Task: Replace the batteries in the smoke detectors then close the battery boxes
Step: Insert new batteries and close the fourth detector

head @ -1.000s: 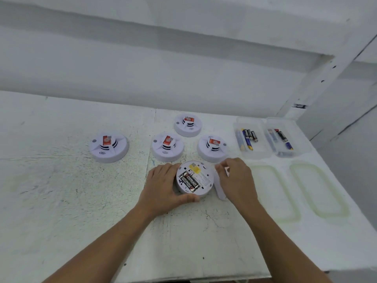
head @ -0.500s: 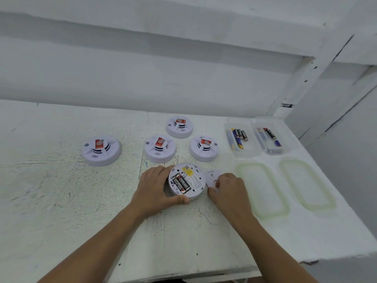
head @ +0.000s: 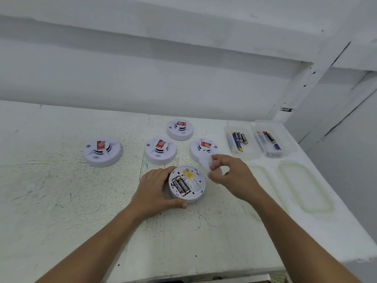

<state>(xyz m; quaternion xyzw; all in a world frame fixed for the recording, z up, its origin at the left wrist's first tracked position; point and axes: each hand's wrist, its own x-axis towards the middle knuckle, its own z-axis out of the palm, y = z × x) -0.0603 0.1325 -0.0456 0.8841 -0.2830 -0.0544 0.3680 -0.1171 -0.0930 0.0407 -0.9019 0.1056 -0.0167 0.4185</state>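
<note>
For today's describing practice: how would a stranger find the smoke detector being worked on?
On the white table, look at the middle, nearest the person. The open detector is the round white disc gripped by the left hand. Unlike its four neighbours, which show red labels on top, it lies upside down, showing black batteries.

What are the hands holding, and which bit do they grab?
The left hand grips the upturned smoke detector round its side rim. The right hand pinches the white battery cover, blurred here, by its lower end.
</note>
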